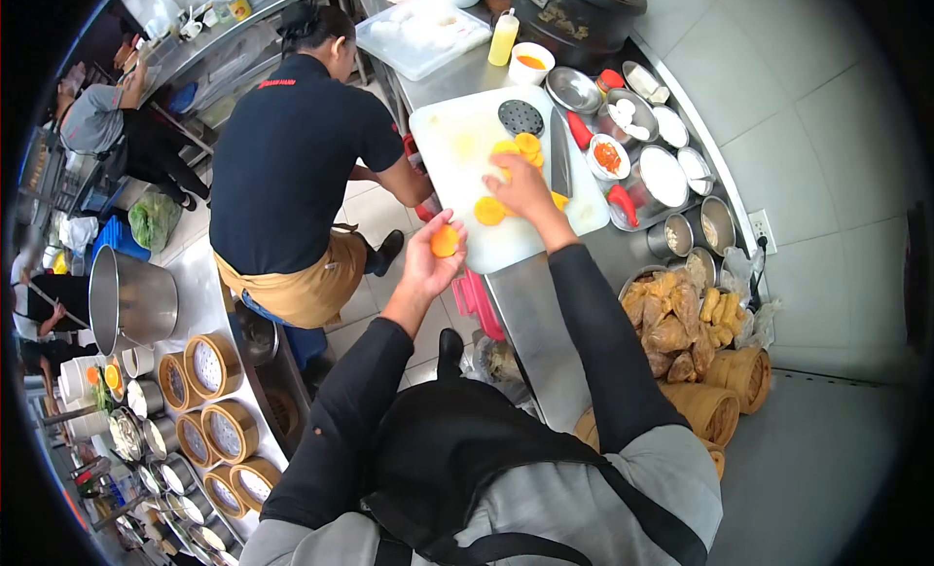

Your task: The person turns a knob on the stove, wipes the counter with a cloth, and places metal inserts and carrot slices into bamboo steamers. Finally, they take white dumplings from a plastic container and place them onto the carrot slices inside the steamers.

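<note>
An orange round slice rests in my left hand, which is held left of the white cutting board, its fingers curled round the slice. Over the board, my right hand reaches to the orange slices with its fingertips at their edge; whether it grips one is hard to tell. Another orange slice lies on the board just left of my right hand. A large knife lies along the board's right side, near a dark perforated disc.
Metal bowls, a bowl of chopped red pieces and bagged food line the wall side. A person in a dark shirt bends down close on the left. Bamboo steamers stand on the lower-left counter.
</note>
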The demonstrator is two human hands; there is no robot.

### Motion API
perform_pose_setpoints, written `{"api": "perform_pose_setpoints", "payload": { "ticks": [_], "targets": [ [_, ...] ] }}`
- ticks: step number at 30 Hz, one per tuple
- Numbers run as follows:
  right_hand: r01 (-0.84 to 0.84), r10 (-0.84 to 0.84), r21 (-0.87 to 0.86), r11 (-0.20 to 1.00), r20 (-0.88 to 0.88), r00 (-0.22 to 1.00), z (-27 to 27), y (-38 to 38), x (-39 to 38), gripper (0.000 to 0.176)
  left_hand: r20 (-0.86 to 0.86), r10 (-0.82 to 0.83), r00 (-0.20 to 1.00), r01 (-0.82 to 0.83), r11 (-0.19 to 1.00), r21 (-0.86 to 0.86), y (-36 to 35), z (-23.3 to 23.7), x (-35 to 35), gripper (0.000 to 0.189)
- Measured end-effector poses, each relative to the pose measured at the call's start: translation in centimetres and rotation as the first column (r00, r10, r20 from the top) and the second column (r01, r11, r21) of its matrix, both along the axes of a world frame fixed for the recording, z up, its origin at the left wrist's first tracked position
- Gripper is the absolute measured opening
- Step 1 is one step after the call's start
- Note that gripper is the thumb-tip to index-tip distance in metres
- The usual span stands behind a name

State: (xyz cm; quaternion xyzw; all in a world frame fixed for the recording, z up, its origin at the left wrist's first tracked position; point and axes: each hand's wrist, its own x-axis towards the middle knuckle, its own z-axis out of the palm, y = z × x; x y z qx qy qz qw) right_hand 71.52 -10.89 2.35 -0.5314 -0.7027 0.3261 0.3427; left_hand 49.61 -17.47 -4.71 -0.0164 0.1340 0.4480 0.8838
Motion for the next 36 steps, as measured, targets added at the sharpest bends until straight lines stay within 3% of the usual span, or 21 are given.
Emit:
{"api": "perform_pose_setpoints", "payload": {
  "ticks": [1,2,3,5,6,7,8,9,10,12,16,20,21,24,30,32,33,35,36],
  "targets": [
    [0.197,-0.211,0.08,0.977,0.252,0.944,-0.6,1.7,0.9,0.049,-0.124,0.037,0.992,-0.046,0.996,-0.071,-0.6,1.4,-0.3,0.021],
    [0.355,-0.411,0.207,0.912,0.459,0.788,-1.3,2.9,1.7,0.057,-0.124,0.046,0.991,-0.054,0.997,-0.06,-1.3,2.0,-1.0,0.021],
    [0.341,-0.405,0.22,0.914,0.45,0.796,-2.3,3.4,2.5,0.057,-0.172,-0.032,0.985,0.025,0.999,-0.044,-2.0,2.5,-2.1,0.02],
    [0.2,-0.251,0.154,0.968,0.673,0.696,-3.8,4.2,3.3,0.069,-0.331,-0.128,0.935,0.111,0.991,-0.069,-4.7,3.1,-4.5,0.022],
    [0.15,-0.255,0.21,0.966,0.694,0.673,-3.7,4.2,3.0,0.062,-0.44,-0.142,0.887,0.11,0.989,-0.098,-6.2,3.4,-5.8,0.024],
    [0.034,-0.282,0.376,0.926,0.627,0.726,-5.4,5.2,3.8,0.049,-0.438,-0.222,0.871,0.164,0.972,-0.167,-7.7,2.8,-7.8,0.025],
    [-0.002,-0.244,0.398,0.917,0.568,0.786,-5.6,5.7,4.1,0.032,-0.464,-0.222,0.858,0.129,0.966,-0.223,-9.5,2.3,-9.3,0.026],
    [0.011,-0.207,0.345,0.939,0.537,0.818,-5.3,5.9,4.6,0.02,-0.464,-0.201,0.863,0.159,0.979,-0.128,-11.2,1.4,-11.2,0.026],
    [-0.031,-0.195,0.416,0.909,0.489,0.85,-5.8,5.9,5.4,0.016,-0.472,-0.203,0.858,0.102,0.968,-0.23,-12.8,1.2,-12.4,0.026],
    [-0.083,-0.183,0.479,0.874,0.482,0.857,-5.8,6.0,6.5,0.019,-0.448,-0.15,0.881,0.044,0.97,-0.238,-15.7,0.6,-14.7,0.026],
    [-0.029,-0.201,0.391,0.92,0.535,0.82,-5.8,7.5,7.9,0.013,-0.466,-0.038,0.884,-0.106,0.954,-0.279,-18.4,0.7,-16.6,0.023],
    [0.092,-0.273,0.382,0.92,0.453,0.849,-5.1,7.9,8.7,0.013,-0.469,-0.019,0.883,-0.116,0.96,-0.257,-18.4,1.2,-16.4,0.024],
    [0.093,-0.238,0.31,0.946,0.474,0.848,-4.7,8.0,9.1,0.015,-0.457,-0.002,0.889,-0.124,0.961,-0.245,-18.0,1.3,-16.0,0.024],
    [0.105,-0.27,0.394,0.913,0.391,0.88,-3.0,7.4,10.1,0.015,-0.439,0.022,0.898,-0.128,0.969,-0.213,-17.9,1.6,-15.8,0.024],
    [0.196,-0.266,0.186,0.963,0.523,0.81,0.3,5.1,11.1,0.029,-0.449,-0.035,0.893,-0.071,0.973,-0.219,-17.8,1.8,-16.0,0.025],
    [0.313,-0.453,0.483,0.818,0.205,0.867,-0.7,6.5,12.3,0.029,-0.443,-0.047,0.896,-0.053,0.976,-0.211,-17.2,2.2,-16.0,0.024],
    [0.231,-0.425,0.575,0.785,0.228,0.876,0.2,6.3,12.2,0.03,-0.429,-0.059,0.901,-0.02,0.984,-0.176,-17.0,2.5,-15.6,0.024],
    [0.078,-0.085,0.129,0.989,0.05,0.995,7.2,1.9,6.3,0.03,-0.41,-0.091,0.908,0.046,0.992,-0.12,-16.5,3.5,-14.8,0.032],
    [0.007,-0.014,-0.103,0.995,-0.067,0.998,11.1,-0.6,3.0,0.03,-0.409,-0.09,0.908,0.045,0.992,-0.117,-16.1,4.6,-14.3,0.032]
  ]
}}
